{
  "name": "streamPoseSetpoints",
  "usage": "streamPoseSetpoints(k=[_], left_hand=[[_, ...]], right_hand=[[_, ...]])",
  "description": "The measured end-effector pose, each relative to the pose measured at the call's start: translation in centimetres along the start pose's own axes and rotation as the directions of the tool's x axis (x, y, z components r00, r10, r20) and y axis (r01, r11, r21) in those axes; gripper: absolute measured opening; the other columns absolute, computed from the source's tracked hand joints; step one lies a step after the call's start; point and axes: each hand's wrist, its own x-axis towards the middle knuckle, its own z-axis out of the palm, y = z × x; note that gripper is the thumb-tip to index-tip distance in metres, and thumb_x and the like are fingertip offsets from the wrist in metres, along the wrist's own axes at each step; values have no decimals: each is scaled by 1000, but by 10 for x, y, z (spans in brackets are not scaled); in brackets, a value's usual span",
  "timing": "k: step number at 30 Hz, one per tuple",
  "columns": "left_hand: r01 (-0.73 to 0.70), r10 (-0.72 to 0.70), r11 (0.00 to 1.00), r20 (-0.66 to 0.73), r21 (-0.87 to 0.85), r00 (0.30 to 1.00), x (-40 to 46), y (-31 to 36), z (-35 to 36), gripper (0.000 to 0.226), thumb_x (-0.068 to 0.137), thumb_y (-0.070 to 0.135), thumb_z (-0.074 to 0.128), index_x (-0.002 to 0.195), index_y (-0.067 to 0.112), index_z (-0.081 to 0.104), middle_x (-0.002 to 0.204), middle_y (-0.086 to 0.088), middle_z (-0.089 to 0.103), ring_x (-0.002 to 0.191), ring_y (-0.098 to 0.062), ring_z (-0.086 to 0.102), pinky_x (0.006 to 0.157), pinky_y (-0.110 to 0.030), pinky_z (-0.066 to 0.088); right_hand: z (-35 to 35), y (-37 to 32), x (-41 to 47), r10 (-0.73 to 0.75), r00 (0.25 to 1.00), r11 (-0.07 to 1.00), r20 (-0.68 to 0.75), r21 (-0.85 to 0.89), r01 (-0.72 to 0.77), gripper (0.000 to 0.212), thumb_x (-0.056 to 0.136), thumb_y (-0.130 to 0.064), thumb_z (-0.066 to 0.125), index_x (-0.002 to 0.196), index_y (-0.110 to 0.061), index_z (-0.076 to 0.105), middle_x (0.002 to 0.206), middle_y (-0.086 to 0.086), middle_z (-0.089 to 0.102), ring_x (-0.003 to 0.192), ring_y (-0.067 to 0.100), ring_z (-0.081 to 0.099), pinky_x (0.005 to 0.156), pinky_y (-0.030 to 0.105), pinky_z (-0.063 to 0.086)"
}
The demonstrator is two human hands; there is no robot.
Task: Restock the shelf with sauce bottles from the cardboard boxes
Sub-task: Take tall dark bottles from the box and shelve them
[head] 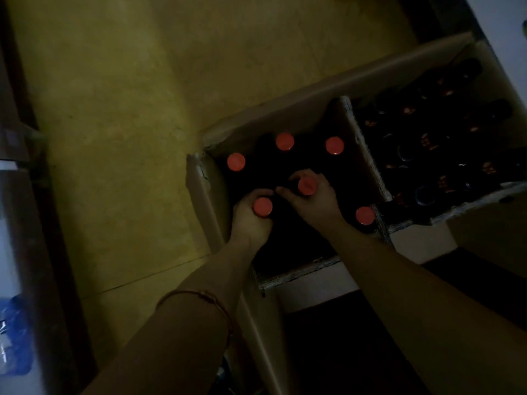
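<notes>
An open cardboard box on the floor holds several dark sauce bottles with red caps. My left hand grips the neck of one red-capped bottle at the box's near left. My right hand curls round the neck of another red-capped bottle in the middle of the box. Other red caps show at the far side, at the left and at the near right. The scene is dim, so the bottle bodies are hardly visible.
A second cardboard box to the right holds several dark bottles with dark caps. The yellowish floor lies to the left. A shelf upright and a blue-labelled item stand at the far left edge.
</notes>
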Motion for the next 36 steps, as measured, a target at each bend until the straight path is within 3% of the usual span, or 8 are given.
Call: streamPoseSetpoints(k=[3, 7, 11, 15, 22, 25, 31, 36], left_hand=[[-110, 112, 993, -73, 34, 991, 8, -16, 10, 49, 60, -18, 51, 92, 18, 60, 109, -14, 62, 105, -27, 58, 94, -27, 44], [-63, 69, 994, -68, 85, 995, 9, -14, 12, 40, 70, -23, 52, 91, 10, 61, 105, -10, 59, 100, -21, 55, 80, -4, 37], [7, 0, 986, -45, 167, 999, -8, -1, 9, 33, 79, -11, 59, 108, 4, 66, 112, -12, 66, 102, -19, 58, 84, -14, 40], [31, -42, 974, 46, 226, 998, -33, 19, -8, 37, 75, -1, 75, 110, 9, 68, 103, -4, 67, 94, -13, 58, 76, -9, 38], [38, -48, 995, 118, 87, 992, -78, 75, -45, 13, 75, 25, 81, 75, 27, 67, 94, 14, 68, 97, -5, 64, 90, -26, 50], [-17, 0, 994, 155, 110, 988, -95, 115, -57, 17, 82, 32, 75, 65, 31, 68, 74, 21, 68, 81, 3, 64, 85, -29, 50], [-116, 102, 988, 140, 98, 985, -140, 196, -74, 22, 85, 25, 72, 64, 24, 67, 70, 5, 66, 76, -10, 65, 78, -36, 52], [-237, 222, 969, 187, 61, 957, -196, 274, -102, 18, 82, 22, 75, 74, 6, 72, 80, -11, 71, 80, -18, 68, 75, -33, 53]], right_hand=[[4, 3, 1, -12, 995, 1000, -103, -9, 11, 29, 80, -24, 78, 102, -9, 67, 112, 15, 62, 106, 25, 59, 93, 32, 46], [3, -1, -9, -4, 990, 1000, -140, 29, 8, 26, 82, -16, 75, 105, -5, 69, 111, 14, 68, 108, 26, 62, 89, 25, 44], [-8, -12, -26, 48, 992, 997, -113, -60, -55, 28, 84, -21, 74, 109, -8, 70, 112, 15, 70, 109, 30, 62, 91, 31, 46], [-29, -23, -58, 24, 999, 998, -43, -50, -26, 22, 83, -18, 75, 100, -5, 71, 102, 14, 71, 102, 28, 64, 90, 35, 50], [-90, -84, -102, -45, 998, 999, -37, 20, 46, 11, 79, -20, 79, 84, -13, 73, 79, -4, 66, 80, 4, 60, 66, 8, 42], [-120, -121, -125, -63, 998, 998, 7, 13, 63, 5, 79, -19, 77, 80, -19, 72, 83, -2, 71, 79, 5, 62, 57, 2, 41], [-166, -199, -177, -71, 997, 992, -27, 107, 74, 9, 80, -20, 74, 77, -11, 74, 86, 5, 73, 81, 9, 63, 66, 10, 44], [-224, -257, -234, -146, 985, 981, -87, 118, 156, 17, 80, -32, 74, 67, -21, 72, 77, -2, 71, 87, 16, 66, 89, 44, 51]])
